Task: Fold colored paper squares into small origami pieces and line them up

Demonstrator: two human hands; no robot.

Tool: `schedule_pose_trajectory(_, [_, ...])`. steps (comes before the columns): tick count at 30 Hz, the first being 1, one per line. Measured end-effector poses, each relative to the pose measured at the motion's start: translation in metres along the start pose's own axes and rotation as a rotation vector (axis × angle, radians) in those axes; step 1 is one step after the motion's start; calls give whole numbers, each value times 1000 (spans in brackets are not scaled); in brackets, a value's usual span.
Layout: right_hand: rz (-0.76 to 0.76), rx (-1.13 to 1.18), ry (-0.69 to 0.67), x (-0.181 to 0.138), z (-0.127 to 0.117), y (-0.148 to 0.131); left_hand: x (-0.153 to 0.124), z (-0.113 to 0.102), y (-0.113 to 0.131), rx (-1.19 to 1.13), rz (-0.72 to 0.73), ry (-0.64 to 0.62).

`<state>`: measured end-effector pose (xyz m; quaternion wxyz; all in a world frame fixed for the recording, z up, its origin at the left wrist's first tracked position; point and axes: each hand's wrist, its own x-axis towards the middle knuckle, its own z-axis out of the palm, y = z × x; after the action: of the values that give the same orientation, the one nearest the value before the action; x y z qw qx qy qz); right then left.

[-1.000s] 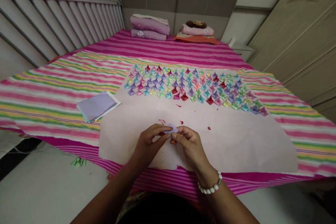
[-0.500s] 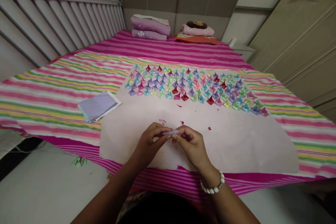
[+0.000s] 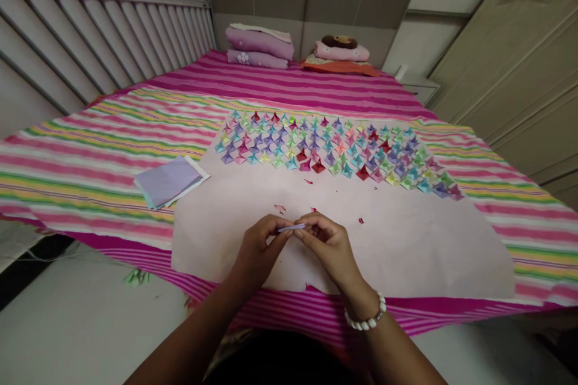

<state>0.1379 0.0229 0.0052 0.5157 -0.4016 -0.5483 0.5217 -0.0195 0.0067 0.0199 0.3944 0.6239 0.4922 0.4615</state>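
Observation:
My left hand and my right hand meet over a large pale pink sheet on the bed, both pinching a small folded lilac paper piece between fingertips. The piece is flattened edge-on to me. A white bead bracelet sits on my right wrist. Beyond the hands, several small folded paper shapes in many colours lie in rows on the sheet.
A stack of lilac and pale paper squares lies to the left on the striped bedspread. Tiny red paper scraps dot the sheet. Pillows sit at the headboard. A wardrobe stands at right, a slatted rail at left.
The lilac piece has been pressed flatter between my fingertips. Both hands stayed in nearly the same place, shifting only slightly.

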Motion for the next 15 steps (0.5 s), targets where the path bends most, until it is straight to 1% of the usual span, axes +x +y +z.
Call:
schedule_pose_trajectory(3, [-19,5,-16,0,-2,0,-1,0,0,11,19,1])
schedule_pose_trajectory(5, [-30,18,-22,0,-2,-1,-1,0,0,-45,-7,-24])
schedule_pose_trajectory(9, [-33,59,-21,0,-3,-2,1,0,-1,-229,-138,-107])
schedule_pose_trajectory(12, [-19,89,-25,0,-2,1,3,-2,-3,-231,-209,-116])
schedule_pose_trajectory(15, [11,106,-46,-1,-1,4,4,-4,-4,-186,-159,-94])
